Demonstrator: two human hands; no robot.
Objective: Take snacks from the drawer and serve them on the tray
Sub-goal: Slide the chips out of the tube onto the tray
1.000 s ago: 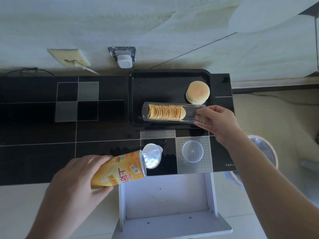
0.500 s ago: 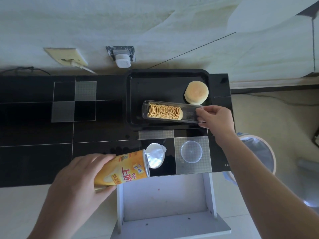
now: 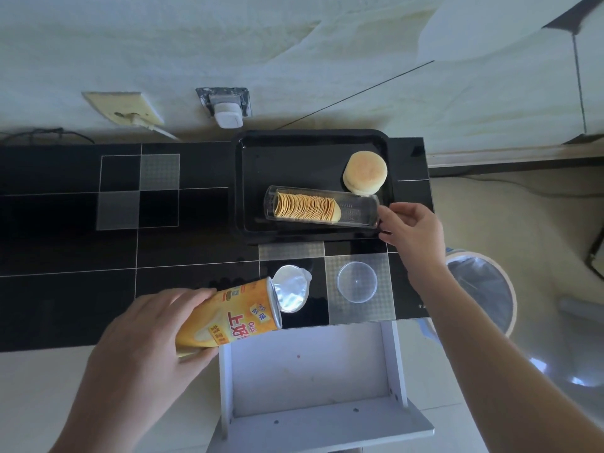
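Right hand (image 3: 412, 229): fingertips pinch the clear chip tray's (image 3: 322, 207) right end, near the black tray's (image 3: 248, 178) front-right corner.
Left hand (image 3: 147, 341): fingers curled round the tilted chip can (image 3: 228, 317).

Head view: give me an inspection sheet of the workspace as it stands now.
Surface: black tiled counter; black tray at the back.
Job's things: clear sleeve of crisps and round bun on the tray; white drawer open.
Clutter: clear lid on the counter.
Hands: left hand grips the yellow canister, foil seal peeled back; right hand holds the sleeve's end.
Cables: plug lead at the wall socket.
Surroundings: lined bin on the right.
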